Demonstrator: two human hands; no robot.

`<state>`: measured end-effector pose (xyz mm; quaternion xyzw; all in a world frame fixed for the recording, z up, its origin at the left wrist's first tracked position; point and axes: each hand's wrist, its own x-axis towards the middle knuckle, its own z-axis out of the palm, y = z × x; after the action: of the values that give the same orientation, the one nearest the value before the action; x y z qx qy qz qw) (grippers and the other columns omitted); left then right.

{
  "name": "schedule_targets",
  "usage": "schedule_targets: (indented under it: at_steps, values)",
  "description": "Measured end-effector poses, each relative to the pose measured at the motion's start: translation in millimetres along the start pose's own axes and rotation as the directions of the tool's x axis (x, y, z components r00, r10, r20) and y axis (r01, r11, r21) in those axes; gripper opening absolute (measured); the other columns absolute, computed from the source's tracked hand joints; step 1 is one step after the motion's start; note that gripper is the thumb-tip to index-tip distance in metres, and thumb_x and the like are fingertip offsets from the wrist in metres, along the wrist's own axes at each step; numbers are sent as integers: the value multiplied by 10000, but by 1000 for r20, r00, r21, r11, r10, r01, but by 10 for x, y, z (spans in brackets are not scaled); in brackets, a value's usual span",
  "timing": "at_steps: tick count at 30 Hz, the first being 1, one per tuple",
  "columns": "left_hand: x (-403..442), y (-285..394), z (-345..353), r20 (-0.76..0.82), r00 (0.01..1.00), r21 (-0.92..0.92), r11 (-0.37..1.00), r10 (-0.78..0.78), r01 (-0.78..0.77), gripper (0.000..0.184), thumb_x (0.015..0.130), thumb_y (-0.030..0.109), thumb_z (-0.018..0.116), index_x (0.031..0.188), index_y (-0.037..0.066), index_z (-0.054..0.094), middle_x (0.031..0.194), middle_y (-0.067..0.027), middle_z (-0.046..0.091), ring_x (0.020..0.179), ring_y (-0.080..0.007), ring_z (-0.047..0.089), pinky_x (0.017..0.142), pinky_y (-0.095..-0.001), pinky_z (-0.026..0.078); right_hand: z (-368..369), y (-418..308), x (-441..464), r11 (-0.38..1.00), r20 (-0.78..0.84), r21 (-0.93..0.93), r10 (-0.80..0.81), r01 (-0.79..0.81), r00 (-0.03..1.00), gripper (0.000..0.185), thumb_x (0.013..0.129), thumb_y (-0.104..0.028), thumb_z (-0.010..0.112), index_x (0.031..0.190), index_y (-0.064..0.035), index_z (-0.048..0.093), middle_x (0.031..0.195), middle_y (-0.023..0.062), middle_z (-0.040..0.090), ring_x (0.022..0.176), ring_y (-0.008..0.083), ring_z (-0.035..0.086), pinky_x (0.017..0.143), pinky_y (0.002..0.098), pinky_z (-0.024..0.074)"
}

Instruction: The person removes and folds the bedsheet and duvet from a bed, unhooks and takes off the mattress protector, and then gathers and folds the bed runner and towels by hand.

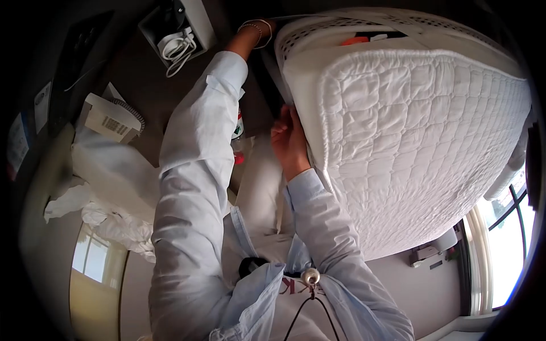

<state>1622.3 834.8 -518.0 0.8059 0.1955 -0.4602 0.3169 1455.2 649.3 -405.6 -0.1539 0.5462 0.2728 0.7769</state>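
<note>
A white quilted pad (pixel 409 131) covers a large padded block, probably a mattress, on the right. My left hand (pixel 263 33), with bracelets at the wrist, reaches to its upper left corner; the fingers are lost in shadow. Lower down, beside the block's left side, is my right hand (pixel 289 139). Its fingers are curled in close to the edge, and what they hold, if anything, is hidden. A perforated light band (pixel 296 35) runs along the block's top, with an orange item (pixel 355 41) near it.
A box (pixel 202 25) with white cables (pixel 176 48) is at the upper left, above a beige telephone (pixel 114 116). Crumpled white fabric (pixel 116 224) lies at the left. Between my arms shows a bottle (pixel 238 126), partly hidden. A window (pixel 512 227) is at the right.
</note>
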Motion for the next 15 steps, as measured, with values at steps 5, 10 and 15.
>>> schedule_targets:
  at_steps: [5, 10, 15]
  values:
    - [-89, 79, 28, -36, 999, -218, 976, -27, 19, 316, 811, 159, 470, 1052, -23, 563, 1019, -144, 594, 876, -224, 565, 745, -339, 431, 73, 117, -33, 995, -61, 20, -95, 96, 994, 39, 850, -162, 537, 853, -124, 542, 761, -11, 585, 538, 83, 456, 486, 192, 395]
    - [178, -87, 130, -144, 971, 1, 982, 190, -191, 338, 815, 199, 477, 1084, 11, 557, 1073, -130, 581, 921, -236, 563, 787, -334, 428, -7, 156, 33, 977, -200, -123, -196, 174, 960, 83, 829, -207, 569, 850, -134, 535, 689, -22, 539, 556, 92, 471, 525, 199, 421]
    - [-64, 138, -86, 153, 980, -597, 779, -124, 192, 290, 800, 257, 541, 1005, 65, 611, 1052, -112, 597, 896, -217, 580, 787, -322, 447, -334, 183, 13, 869, -442, -487, -326, 81, 836, 157, 801, -283, 599, 850, -148, 536, 668, -26, 499, 570, 89, 464, 550, 216, 421]
